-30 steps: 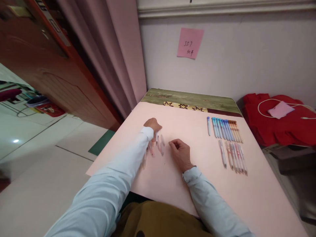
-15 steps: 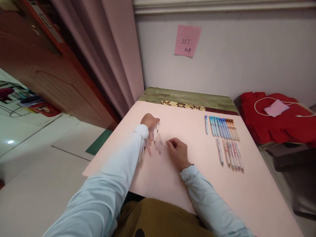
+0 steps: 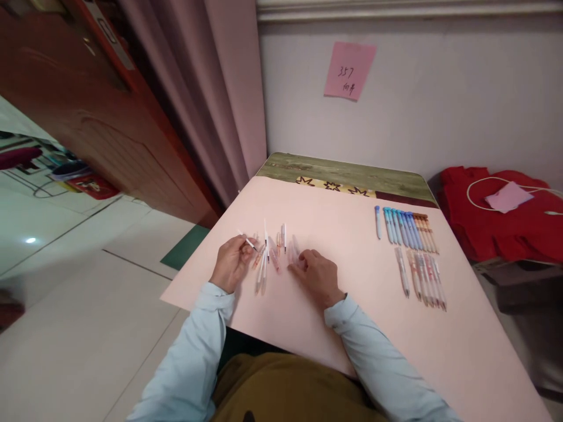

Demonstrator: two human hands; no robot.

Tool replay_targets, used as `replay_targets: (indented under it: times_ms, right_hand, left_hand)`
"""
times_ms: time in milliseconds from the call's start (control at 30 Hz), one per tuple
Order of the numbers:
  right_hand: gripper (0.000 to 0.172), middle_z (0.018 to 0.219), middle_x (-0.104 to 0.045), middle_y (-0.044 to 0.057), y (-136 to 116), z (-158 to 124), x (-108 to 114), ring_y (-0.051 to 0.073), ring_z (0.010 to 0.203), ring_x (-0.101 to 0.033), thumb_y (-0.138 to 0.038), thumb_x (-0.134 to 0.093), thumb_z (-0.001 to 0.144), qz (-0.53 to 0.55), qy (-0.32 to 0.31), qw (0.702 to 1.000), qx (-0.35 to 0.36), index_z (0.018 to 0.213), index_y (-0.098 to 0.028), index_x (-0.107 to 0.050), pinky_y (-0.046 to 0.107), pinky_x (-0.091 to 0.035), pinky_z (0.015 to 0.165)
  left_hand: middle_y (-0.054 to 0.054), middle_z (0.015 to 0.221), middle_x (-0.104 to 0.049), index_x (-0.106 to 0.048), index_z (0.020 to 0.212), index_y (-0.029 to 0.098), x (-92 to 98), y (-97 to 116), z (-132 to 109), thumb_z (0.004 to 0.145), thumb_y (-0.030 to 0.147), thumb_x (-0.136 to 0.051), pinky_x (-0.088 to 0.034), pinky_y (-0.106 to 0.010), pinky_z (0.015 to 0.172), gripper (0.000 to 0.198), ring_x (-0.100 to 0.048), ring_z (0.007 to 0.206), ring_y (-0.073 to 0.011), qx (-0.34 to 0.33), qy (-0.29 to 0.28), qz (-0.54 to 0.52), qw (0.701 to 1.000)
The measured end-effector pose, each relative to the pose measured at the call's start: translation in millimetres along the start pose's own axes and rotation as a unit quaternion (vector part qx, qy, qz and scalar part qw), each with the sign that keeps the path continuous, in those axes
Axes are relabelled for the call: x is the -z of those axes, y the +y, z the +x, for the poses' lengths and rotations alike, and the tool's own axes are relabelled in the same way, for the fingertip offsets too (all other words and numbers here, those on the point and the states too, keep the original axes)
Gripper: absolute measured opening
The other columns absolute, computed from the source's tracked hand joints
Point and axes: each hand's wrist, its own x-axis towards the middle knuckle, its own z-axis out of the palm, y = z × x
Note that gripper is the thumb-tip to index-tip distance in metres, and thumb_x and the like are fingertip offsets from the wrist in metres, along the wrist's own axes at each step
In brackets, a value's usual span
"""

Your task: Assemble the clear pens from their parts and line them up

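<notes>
My left hand (image 3: 231, 264) is closed on a thin white pen refill (image 3: 248, 241), lifted a little over the pink table sheet (image 3: 334, 275). Just right of it lies a loose cluster of pen parts (image 3: 273, 255): clear barrels, refills and small orange pieces. My right hand (image 3: 315, 274) rests curled on the sheet at the cluster's right side, its fingertips pinched on a clear pen barrel (image 3: 295, 252). Both sleeves are light blue.
Two neat rows of finished pens lie at the right: blue and orange ones (image 3: 405, 227) behind, clear ones (image 3: 421, 271) in front. A pink note (image 3: 349, 71) hangs on the wall. A red cloth (image 3: 501, 223) with a white cable sits right of the table. Curtain and wooden door stand left.
My left hand has drawn back from the far side of the parts toward me with a refill in it. My right hand has shifted slightly left onto a barrel.
</notes>
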Motion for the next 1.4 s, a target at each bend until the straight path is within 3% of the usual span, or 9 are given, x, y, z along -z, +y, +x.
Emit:
replay_targets:
  times_ms: [167,267,400,467,700,1400]
  right_hand:
    - [0.01,0.079,-0.068,0.004,-0.1,-5.3,5.4,0.016,0.064,-0.058,-0.028,-0.059,0.087,0.009,0.017,0.999,-0.037,0.083,-0.02,-0.064,0.026,-0.033,0.057]
    - [0.013,0.072,-0.066,0.002,4.1,-10.1,10.0,0.015,0.062,-0.058,-0.032,-0.061,0.084,0.113,0.056,0.99,-0.063,0.08,-0.02,-0.063,0.026,-0.038,0.058]
    - [0.026,0.072,-0.067,0.002,-0.5,-19.4,12.4,0.015,0.06,-0.059,-0.043,-0.059,0.087,0.366,0.031,0.927,-0.068,0.092,-0.019,-0.068,0.026,-0.047,0.057]
    - [0.03,0.074,-0.068,0.003,-6.6,-23.7,12.6,0.015,0.06,-0.059,-0.043,-0.06,0.086,0.428,0.007,0.902,-0.063,0.099,-0.018,-0.07,0.025,-0.048,0.055]
    - [0.024,0.07,-0.066,0.002,-14.8,-27.3,15.9,0.013,0.056,-0.055,-0.037,-0.061,0.085,0.405,0.004,0.914,-0.027,0.095,-0.017,-0.072,0.023,-0.044,0.052]
    - [0.023,0.07,-0.066,0.002,-11.3,-27.6,11.0,0.013,0.056,-0.056,-0.037,-0.06,0.085,0.418,-0.004,0.908,-0.037,0.093,-0.018,-0.07,0.024,-0.045,0.053]
  left_hand:
    - [-0.007,0.078,-0.071,-0.059,0.074,0.014,-13.0,0.8,-13.6,0.072,0.022,-0.075,-0.048,-0.019,0.055,0.018,-0.057,0.057,-0.0072,-0.01,-0.03,-0.033,0.999]
    - [-0.007,0.082,-0.072,-0.06,0.081,0.014,-21.8,-1.2,-21.9,0.075,0.026,-0.076,-0.049,-0.021,0.058,0.021,-0.06,0.059,-0.0081,-0.014,-0.039,-0.036,0.998]
    - [-0.007,0.084,-0.072,-0.057,0.087,0.015,-33.4,-9.3,-30.3,0.076,0.033,-0.077,-0.052,-0.026,0.063,0.029,-0.066,0.064,-0.0123,-0.03,-0.047,-0.027,0.998]
    - [-0.007,0.085,-0.072,-0.056,0.09,0.015,-38.6,-12.8,-32.9,0.077,0.035,-0.076,-0.054,-0.028,0.065,0.03,-0.068,0.065,-0.014,-0.036,-0.051,-0.02,0.998]
    - [-0.009,0.085,-0.073,-0.057,0.09,0.014,-48.4,-14.3,-38.4,0.079,0.037,-0.074,-0.054,-0.027,0.064,0.03,-0.069,0.066,-0.0149,-0.052,-0.04,0.012,0.998]
    - [-0.01,0.087,-0.073,-0.057,0.089,0.015,-51.2,-15.5,-39.3,0.078,0.04,-0.073,-0.054,-0.028,0.065,0.032,-0.07,0.069,-0.0167,-0.079,-0.035,0.039,0.995]
